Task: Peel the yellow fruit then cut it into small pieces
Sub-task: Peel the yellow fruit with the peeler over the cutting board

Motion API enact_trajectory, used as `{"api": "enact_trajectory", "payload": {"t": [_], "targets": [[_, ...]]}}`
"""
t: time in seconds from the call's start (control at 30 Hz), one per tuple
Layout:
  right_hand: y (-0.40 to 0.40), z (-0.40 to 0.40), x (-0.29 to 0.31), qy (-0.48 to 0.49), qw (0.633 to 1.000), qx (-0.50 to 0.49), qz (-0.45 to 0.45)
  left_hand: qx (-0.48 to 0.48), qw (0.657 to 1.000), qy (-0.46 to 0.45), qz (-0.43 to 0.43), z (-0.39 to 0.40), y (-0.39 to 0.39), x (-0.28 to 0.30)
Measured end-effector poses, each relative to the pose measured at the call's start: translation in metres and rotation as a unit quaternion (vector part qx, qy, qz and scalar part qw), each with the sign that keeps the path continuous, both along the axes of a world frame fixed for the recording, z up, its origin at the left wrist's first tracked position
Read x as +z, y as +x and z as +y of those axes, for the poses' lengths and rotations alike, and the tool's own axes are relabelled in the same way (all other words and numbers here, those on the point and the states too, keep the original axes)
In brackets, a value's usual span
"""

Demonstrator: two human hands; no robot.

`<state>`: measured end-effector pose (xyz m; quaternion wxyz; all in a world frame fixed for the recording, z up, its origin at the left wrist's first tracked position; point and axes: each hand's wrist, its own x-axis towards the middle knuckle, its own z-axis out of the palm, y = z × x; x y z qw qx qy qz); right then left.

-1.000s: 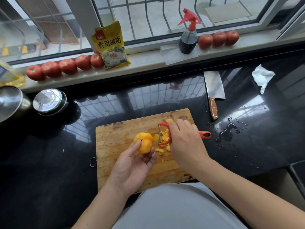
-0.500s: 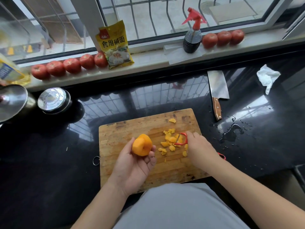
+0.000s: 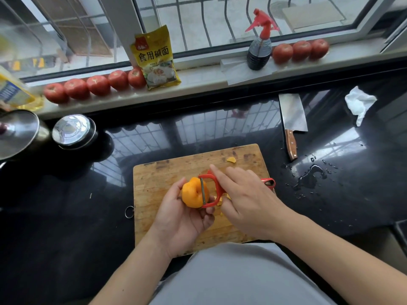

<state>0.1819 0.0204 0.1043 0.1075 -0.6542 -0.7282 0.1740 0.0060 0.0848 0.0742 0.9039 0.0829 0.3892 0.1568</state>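
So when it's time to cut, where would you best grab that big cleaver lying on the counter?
Take the cleaver by its wooden handle, coming from the near side. It lies flat on the black counter, right of the cutting board, with the handle pointing toward the person and the wide blade toward the window. The right hand, now holding the peeler, is nearer to it.
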Motion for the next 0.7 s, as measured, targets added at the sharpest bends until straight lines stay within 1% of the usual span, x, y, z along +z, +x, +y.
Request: {"api": "enact_trajectory", "payload": {"t": [0.13, 0.2, 0.27, 0.37, 0.43, 0.57, 0.7], "targets": [[0.002, 0.004, 0.0, 0.002, 0.999, 0.009, -0.036, 0.005, 1.0, 0.0, -0.022, -0.001, 0.001, 0.002], [0.004, 0.004, -0.002, -0.007, 0.999, 0.015, -0.043, 0.004, 1.0, 0.004, -0.015, -0.001, 0.002, 0.001], [0.005, 0.005, -0.003, -0.002, 1.0, 0.004, -0.029, 0.006, 1.0, 0.013, 0.005, -0.001, 0.002, -0.001], [-0.001, 0.006, -0.002, 0.065, 0.997, -0.044, -0.01, 0.02, 0.999, 0.043, 0.024, -0.002, 0.003, -0.004], [-0.01, 0.008, 0.0, 0.115, 0.99, -0.071, -0.028, 0.019, 0.996, 0.076, 0.036, -0.004, 0.006, -0.004], [-0.023, 0.013, 0.002, 0.145, 0.981, -0.094, -0.084, 0.029, 0.983, 0.148, 0.108, -0.01, 0.014, -0.003], [-0.024, 0.013, 0.001, 0.15, 0.979, -0.09, -0.108, 0.041, 0.945, 0.231, 0.226, -0.015, 0.018, -0.005]]}}
